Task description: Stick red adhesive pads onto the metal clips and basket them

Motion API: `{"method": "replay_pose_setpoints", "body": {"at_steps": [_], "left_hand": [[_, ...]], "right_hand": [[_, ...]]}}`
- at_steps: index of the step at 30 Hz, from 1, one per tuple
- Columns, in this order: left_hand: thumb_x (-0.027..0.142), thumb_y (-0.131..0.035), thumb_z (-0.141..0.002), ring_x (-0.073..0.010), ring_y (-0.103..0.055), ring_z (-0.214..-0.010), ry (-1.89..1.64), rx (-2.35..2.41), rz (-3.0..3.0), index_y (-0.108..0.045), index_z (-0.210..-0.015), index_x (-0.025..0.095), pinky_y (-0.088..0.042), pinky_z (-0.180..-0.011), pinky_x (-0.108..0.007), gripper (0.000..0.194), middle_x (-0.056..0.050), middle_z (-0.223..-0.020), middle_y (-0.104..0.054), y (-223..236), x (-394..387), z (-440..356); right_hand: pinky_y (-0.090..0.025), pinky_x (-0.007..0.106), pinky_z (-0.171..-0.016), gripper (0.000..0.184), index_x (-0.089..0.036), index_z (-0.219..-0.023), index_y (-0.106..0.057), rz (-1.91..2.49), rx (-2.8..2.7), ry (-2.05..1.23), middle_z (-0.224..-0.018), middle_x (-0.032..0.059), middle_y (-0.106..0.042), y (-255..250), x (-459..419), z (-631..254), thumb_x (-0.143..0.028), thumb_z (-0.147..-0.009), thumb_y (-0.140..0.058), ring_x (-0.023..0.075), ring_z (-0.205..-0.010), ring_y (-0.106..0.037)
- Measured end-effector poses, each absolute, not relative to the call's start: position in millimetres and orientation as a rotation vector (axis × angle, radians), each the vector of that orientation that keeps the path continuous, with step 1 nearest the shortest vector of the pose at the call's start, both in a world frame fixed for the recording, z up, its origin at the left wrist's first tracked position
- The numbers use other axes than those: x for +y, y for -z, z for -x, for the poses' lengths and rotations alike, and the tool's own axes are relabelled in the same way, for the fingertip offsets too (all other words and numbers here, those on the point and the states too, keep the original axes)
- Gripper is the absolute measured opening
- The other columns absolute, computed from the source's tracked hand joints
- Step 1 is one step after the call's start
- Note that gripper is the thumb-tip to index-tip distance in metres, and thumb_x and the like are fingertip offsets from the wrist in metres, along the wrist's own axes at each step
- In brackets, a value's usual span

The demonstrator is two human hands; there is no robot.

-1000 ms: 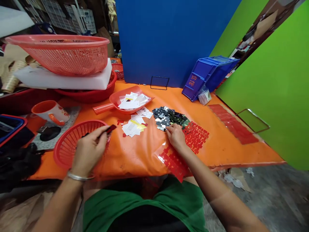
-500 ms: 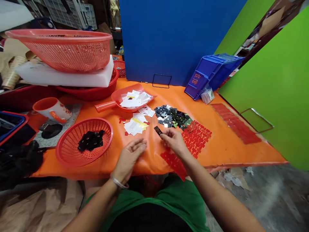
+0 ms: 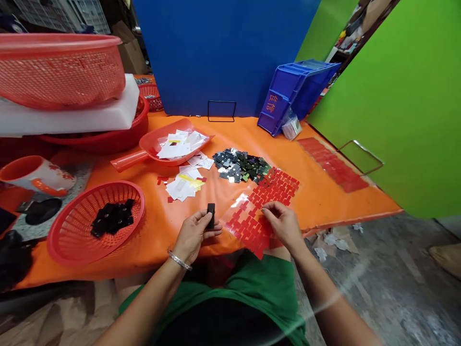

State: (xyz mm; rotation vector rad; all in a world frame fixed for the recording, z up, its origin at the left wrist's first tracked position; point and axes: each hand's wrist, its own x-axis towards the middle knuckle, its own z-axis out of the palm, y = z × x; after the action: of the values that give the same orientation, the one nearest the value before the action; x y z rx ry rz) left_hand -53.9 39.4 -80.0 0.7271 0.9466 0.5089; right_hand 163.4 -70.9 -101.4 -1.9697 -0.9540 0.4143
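My left hand (image 3: 196, 234) pinches a small black rectangular piece (image 3: 211, 214) upright above the orange table's near edge. My right hand (image 3: 283, 222) rests with fingers curled on a clear sheet of red rectangular stickers (image 3: 264, 204), fingertips pinching at one sticker; I cannot tell whether one is lifted. Just beyond lies a pile of small black and silver pieces (image 3: 240, 165). To the left, a round red mesh basket (image 3: 68, 240) holds several black pieces (image 3: 111, 217).
A red scoop (image 3: 151, 146) holds white paper slips, with more slips (image 3: 185, 185) beside it. A blue bin (image 3: 293, 91), a second red sticker strip (image 3: 333, 163), a mug (image 3: 34, 175), stacked red baskets (image 3: 57, 67) and white foam surround the orange table (image 3: 317, 202).
The black piece went from my right hand to my left hand. My right hand dropped onto the red sticker sheet. The camera view shifted right.
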Motion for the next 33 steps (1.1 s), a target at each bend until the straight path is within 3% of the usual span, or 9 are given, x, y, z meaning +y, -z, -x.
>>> {"method": "replay_pose_setpoints", "body": {"at_steps": [8, 17, 25, 30, 33], "left_hand": [[0.021, -0.069, -0.074, -0.0126, -0.067, -0.063, -0.408, 0.974, -0.859, -0.061, -0.088, 0.010, -0.057, -0.059, -0.022, 0.020, -0.010, -0.087, -0.071, 82, 34, 40], [0.018, -0.068, -0.074, -0.0129, -0.066, -0.060, -0.395, 0.965, -0.873, -0.059, -0.087, 0.009, -0.057, -0.060, -0.024, 0.018, -0.010, -0.077, -0.070, 83, 32, 33], [0.021, -0.069, -0.074, -0.0133, -0.066, -0.058, -0.394, 0.921, -0.904, -0.059, -0.087, 0.011, -0.057, -0.057, -0.026, 0.020, -0.010, -0.078, -0.070, 86, 40, 15], [0.012, -0.064, -0.076, -0.0116, -0.065, -0.060, -0.437, 0.844, -0.984, -0.058, -0.083, 0.011, -0.055, -0.056, -0.023, 0.009, -0.007, -0.076, -0.069, 93, 46, -23], [0.007, -0.058, -0.079, -0.0099, -0.063, -0.057, -0.430, 0.820, -1.041, -0.057, -0.080, 0.011, -0.053, -0.055, -0.021, 0.005, -0.004, -0.068, -0.067, 101, 51, -48]], "right_hand": [[-0.044, 0.031, -0.068, 0.014, -0.020, -0.071, -0.061, 2.109, -1.072, -0.196, -0.074, 0.0041, -0.064, 110, -61, -179, -0.027, -0.073, -0.049, 0.0188, -0.069, -0.057], [-0.042, 0.032, -0.071, 0.013, -0.016, -0.073, -0.061, 2.269, -1.183, -0.087, -0.079, 0.0085, -0.059, 116, -33, -179, -0.018, -0.076, -0.048, 0.0207, -0.074, -0.055], [-0.036, 0.027, -0.059, 0.008, -0.018, -0.066, -0.057, 2.410, -1.117, -0.259, -0.074, 0.0059, -0.060, 110, -22, -183, -0.014, -0.072, -0.054, 0.0189, -0.068, -0.054], [-0.040, 0.030, -0.068, 0.011, -0.015, -0.081, -0.061, 2.389, -1.160, -0.058, -0.086, 0.0094, -0.058, 114, -28, -175, -0.016, -0.077, -0.051, 0.0203, -0.075, -0.054], [-0.041, 0.032, -0.072, 0.019, -0.015, -0.077, -0.063, 2.342, -1.199, 0.016, -0.083, 0.0098, -0.056, 119, -31, -169, -0.019, -0.082, -0.045, 0.0214, -0.077, -0.053]]}}
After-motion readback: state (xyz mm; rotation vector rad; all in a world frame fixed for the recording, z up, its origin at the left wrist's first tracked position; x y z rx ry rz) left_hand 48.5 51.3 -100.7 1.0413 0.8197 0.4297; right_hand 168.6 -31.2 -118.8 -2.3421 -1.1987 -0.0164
